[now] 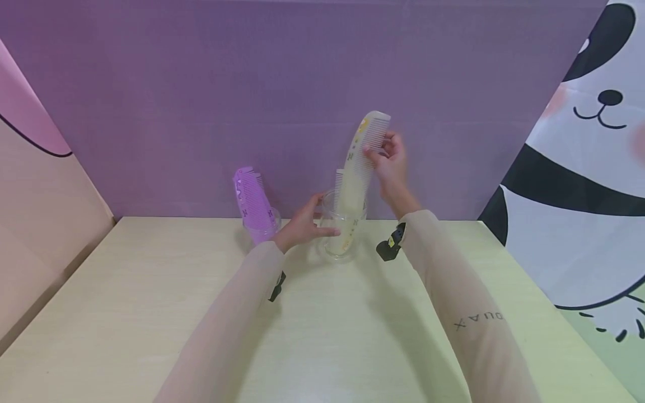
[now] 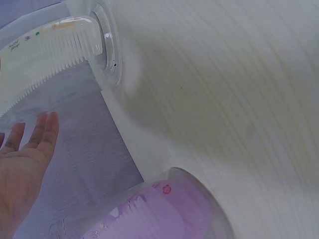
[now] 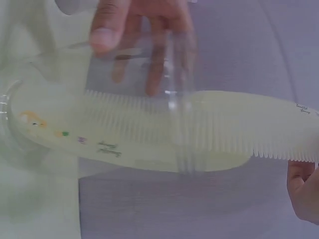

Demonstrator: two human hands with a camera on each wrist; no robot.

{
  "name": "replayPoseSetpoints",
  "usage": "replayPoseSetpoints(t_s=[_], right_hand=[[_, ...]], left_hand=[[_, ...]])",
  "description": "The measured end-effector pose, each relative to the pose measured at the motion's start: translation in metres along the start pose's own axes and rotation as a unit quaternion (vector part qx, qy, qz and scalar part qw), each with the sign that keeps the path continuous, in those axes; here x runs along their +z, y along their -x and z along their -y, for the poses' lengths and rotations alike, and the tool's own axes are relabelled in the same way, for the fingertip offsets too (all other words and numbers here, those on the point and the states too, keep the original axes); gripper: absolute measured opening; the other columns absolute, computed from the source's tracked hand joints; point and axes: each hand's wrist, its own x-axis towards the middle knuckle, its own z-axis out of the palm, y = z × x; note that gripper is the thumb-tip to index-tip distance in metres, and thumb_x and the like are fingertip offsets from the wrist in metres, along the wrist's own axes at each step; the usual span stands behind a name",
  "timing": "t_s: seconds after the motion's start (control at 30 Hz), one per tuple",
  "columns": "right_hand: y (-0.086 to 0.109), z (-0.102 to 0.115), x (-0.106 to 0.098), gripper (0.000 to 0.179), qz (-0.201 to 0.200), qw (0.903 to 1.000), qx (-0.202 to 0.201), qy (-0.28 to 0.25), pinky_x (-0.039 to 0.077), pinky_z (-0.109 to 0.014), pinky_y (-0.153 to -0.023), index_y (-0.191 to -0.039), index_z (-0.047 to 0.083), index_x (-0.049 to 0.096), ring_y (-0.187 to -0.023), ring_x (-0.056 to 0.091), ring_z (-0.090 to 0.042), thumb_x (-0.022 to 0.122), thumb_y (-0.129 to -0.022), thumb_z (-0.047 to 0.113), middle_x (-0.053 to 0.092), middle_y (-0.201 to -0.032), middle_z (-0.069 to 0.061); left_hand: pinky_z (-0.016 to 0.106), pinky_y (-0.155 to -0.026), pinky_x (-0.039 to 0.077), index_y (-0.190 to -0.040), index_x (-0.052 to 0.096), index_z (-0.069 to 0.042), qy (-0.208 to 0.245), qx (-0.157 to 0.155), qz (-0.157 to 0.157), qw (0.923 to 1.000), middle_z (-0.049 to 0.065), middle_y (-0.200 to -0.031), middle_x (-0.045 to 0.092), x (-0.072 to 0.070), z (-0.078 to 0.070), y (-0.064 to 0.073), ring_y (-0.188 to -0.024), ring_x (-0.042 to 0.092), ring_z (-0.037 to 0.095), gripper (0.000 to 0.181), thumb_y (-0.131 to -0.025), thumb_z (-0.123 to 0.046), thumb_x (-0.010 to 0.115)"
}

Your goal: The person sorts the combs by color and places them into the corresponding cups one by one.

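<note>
A clear cup (image 1: 331,246) stands near the table's back edge, holding a pale yellow comb (image 3: 107,147) with small coloured prints. My left hand (image 1: 302,226) holds this cup from the left, thumb in front and fingers behind. My right hand (image 1: 392,165) pinches a second pale yellow comb (image 1: 359,159) by its toothed side. That comb is tilted, its top leaning right, and its lower end overlaps the cup's mouth. To the left, purple combs (image 1: 254,201) lean in another clear cup (image 1: 275,220), beside my left wrist.
The pale wooden table (image 1: 166,313) meets a purple backdrop (image 1: 201,101) right behind the cups. A panda-print cloth (image 1: 579,173) hangs at the right side. A beige and pink panel (image 1: 40,212) borders the left. Dark wrist devices (image 1: 389,246) sit below both cuffs.
</note>
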Motion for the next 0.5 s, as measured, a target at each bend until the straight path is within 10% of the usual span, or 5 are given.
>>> replayPoseSetpoints(t_s=[0.5], right_hand=[[0.019, -0.030, -0.005, 0.028, 0.033, 0.9971, 0.014, 0.067, 0.046, -0.022, -0.075, -0.100, 0.009, 0.047, -0.080, 0.054, -0.010, 0.060, -0.081, -0.008, 0.055, -0.095, 0.003]], left_hand=[[0.044, -0.095, 0.047, -0.143, 0.018, -0.018, 0.008, 0.003, -0.001, 1.0000, 0.007, -0.145, 0.031, 0.000, -0.001, 0.001, -0.124, 0.044, 0.032, 0.096, -0.070, -0.030, 0.079]])
